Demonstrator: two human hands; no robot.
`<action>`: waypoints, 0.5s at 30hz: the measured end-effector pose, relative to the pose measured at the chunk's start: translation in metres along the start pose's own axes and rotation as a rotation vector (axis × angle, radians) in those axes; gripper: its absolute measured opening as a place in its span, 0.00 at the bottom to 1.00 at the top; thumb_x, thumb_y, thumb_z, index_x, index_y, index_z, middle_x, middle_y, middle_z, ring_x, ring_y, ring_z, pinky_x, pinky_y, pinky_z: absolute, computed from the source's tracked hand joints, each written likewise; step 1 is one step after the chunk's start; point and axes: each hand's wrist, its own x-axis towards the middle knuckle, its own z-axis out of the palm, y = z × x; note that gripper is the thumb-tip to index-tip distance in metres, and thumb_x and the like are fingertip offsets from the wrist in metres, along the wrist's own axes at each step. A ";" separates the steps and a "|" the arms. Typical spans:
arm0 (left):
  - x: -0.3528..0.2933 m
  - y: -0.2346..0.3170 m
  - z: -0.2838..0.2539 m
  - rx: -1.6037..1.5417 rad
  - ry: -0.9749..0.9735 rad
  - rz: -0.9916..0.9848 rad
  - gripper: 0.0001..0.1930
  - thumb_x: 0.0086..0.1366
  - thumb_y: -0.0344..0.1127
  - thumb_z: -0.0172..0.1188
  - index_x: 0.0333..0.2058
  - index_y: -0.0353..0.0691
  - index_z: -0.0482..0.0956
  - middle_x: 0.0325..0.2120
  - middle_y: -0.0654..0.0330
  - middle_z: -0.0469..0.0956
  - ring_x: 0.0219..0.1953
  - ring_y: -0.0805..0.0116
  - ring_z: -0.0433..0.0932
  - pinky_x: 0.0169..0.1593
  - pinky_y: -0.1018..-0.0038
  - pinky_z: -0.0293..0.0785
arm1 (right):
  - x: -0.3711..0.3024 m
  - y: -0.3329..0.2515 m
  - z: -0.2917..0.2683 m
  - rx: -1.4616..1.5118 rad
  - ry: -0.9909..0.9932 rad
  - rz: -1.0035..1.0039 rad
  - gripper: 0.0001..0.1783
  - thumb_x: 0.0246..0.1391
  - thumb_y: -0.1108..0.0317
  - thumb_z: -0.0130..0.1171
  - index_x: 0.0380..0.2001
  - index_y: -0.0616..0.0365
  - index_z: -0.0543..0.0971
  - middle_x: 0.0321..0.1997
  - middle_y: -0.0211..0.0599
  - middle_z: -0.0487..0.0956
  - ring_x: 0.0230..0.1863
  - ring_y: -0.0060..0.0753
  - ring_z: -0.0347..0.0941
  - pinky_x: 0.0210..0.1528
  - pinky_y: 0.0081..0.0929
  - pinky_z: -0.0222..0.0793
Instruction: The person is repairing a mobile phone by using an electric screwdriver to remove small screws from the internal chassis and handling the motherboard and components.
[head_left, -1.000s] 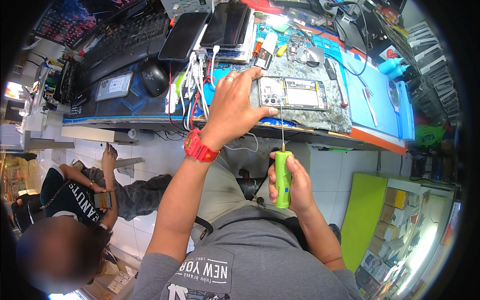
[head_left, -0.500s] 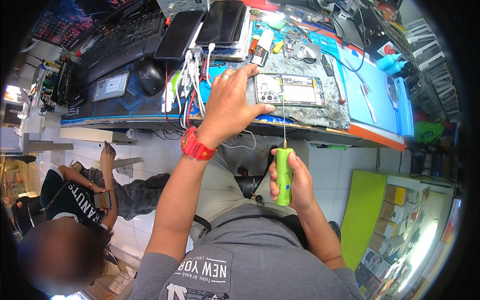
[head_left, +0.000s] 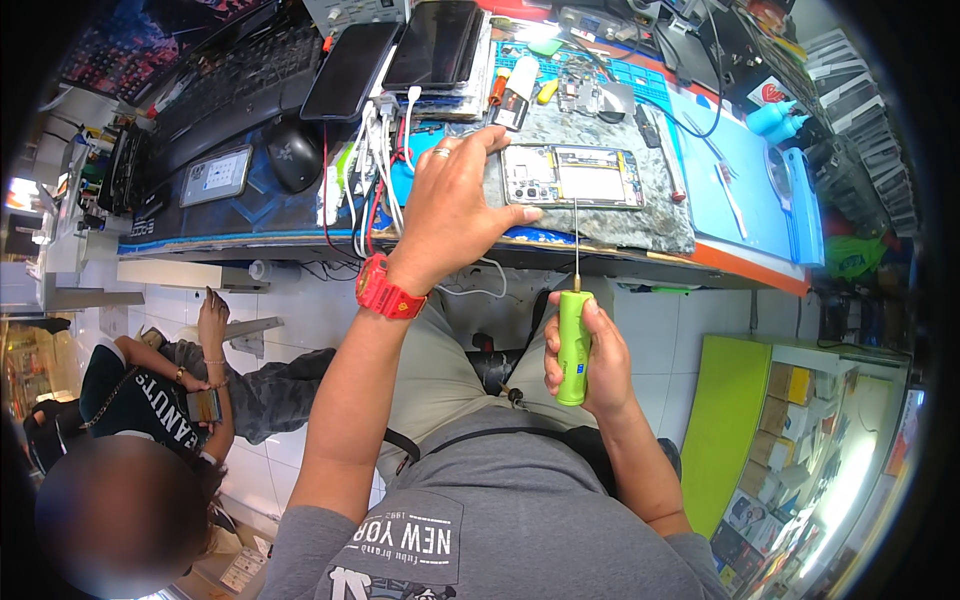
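Note:
On the grey mottled mat lies a phone (head_left: 590,180) with its back off and its inner parts bare. My left hand (head_left: 455,200), a red watch at its wrist, spans the phone's left end. Its thumb rests by the lower left edge and its forefinger by the upper left corner, steadying the phone. Below the desk edge, my right hand (head_left: 607,355) is wrapped round the green handle of a screwdriver (head_left: 572,345). The thin shaft points away from me, up to the phone's near edge. What the tip touches is too small to tell.
White cables (head_left: 385,150), two dark phones (head_left: 348,72) (head_left: 430,45) and a black mouse (head_left: 295,157) lie left of the mat (head_left: 620,232). Small bottles, a circuit board (head_left: 580,93) and a blue sheet (head_left: 715,185) are beyond and right. Another person (head_left: 150,390) sits at lower left.
The screwdriver has shifted slightly right along the phone, and its tip now meets the phone's near edge. My left hand keeps its place at the phone; the whole view has moved a little.

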 end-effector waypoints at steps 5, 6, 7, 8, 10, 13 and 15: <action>0.001 0.000 -0.001 -0.004 -0.011 -0.009 0.43 0.47 0.44 0.81 0.59 0.30 0.73 0.51 0.49 0.82 0.56 0.50 0.77 0.62 0.57 0.67 | 0.000 0.006 0.000 -0.067 -0.022 -0.013 0.28 0.76 0.46 0.38 0.60 0.61 0.67 0.32 0.40 0.73 0.18 0.31 0.73 0.17 0.30 0.72; 0.001 0.001 -0.001 -0.004 -0.014 -0.011 0.43 0.47 0.44 0.81 0.59 0.30 0.73 0.52 0.49 0.82 0.56 0.50 0.77 0.62 0.58 0.67 | 0.001 0.007 -0.001 -0.081 -0.034 -0.011 0.28 0.76 0.46 0.39 0.61 0.61 0.67 0.33 0.41 0.73 0.18 0.31 0.73 0.17 0.31 0.72; 0.000 0.001 -0.001 -0.004 -0.017 -0.014 0.43 0.47 0.44 0.81 0.59 0.30 0.73 0.52 0.49 0.82 0.56 0.50 0.77 0.62 0.58 0.67 | 0.002 0.008 -0.001 -0.084 -0.044 -0.005 0.28 0.76 0.47 0.39 0.60 0.61 0.67 0.33 0.41 0.73 0.18 0.31 0.73 0.17 0.31 0.72; 0.000 0.000 0.000 0.006 -0.015 -0.008 0.43 0.46 0.43 0.81 0.59 0.31 0.73 0.52 0.49 0.82 0.55 0.51 0.78 0.62 0.58 0.68 | 0.003 0.009 -0.001 -0.088 -0.053 0.000 0.28 0.76 0.47 0.39 0.60 0.61 0.67 0.33 0.41 0.73 0.18 0.31 0.73 0.17 0.31 0.73; 0.000 -0.002 0.000 0.027 -0.009 0.004 0.44 0.46 0.42 0.82 0.60 0.32 0.72 0.53 0.50 0.82 0.54 0.52 0.79 0.61 0.59 0.70 | 0.004 0.008 0.001 -0.084 -0.058 0.011 0.28 0.76 0.47 0.39 0.60 0.61 0.67 0.33 0.41 0.73 0.18 0.31 0.73 0.17 0.31 0.73; 0.000 0.000 0.000 -0.016 -0.010 -0.012 0.43 0.46 0.44 0.81 0.59 0.31 0.73 0.52 0.49 0.82 0.55 0.50 0.77 0.62 0.58 0.67 | 0.002 0.006 0.004 -0.062 -0.049 0.025 0.28 0.76 0.46 0.40 0.60 0.61 0.67 0.33 0.41 0.73 0.18 0.31 0.73 0.17 0.31 0.73; 0.000 -0.001 0.000 -0.008 -0.012 -0.010 0.43 0.46 0.44 0.81 0.59 0.31 0.73 0.52 0.49 0.82 0.55 0.50 0.77 0.62 0.57 0.66 | 0.002 0.005 0.004 -0.048 -0.048 0.030 0.28 0.76 0.46 0.40 0.60 0.61 0.67 0.32 0.40 0.73 0.18 0.31 0.73 0.17 0.31 0.73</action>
